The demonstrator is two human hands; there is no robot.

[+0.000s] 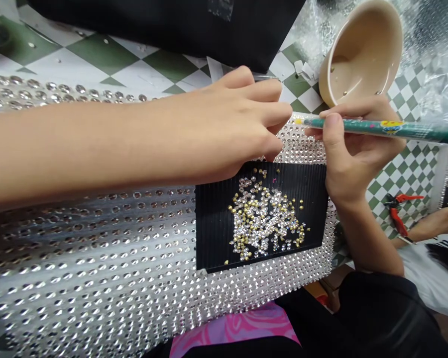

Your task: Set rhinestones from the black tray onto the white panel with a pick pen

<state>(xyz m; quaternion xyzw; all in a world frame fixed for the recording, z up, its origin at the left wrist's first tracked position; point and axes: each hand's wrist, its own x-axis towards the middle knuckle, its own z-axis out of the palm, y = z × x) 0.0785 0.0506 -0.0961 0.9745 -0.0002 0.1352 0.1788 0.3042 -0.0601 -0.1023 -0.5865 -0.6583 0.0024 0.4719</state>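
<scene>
Green pen [377, 126] over rhinestones [302, 145], contact unclear

Black box [179, 35] blocks far side, cup [366, 54] far right; passage over near edge of tray [214, 223].

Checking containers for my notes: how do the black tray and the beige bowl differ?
The black tray is shallow and ridged; the beige bowl is deep and smooth. The tray holds many loose stones, the bowl shows only a few small pieces. The tray lies on the studded sheet, the bowl off it. Both hold loose pieces.
</scene>
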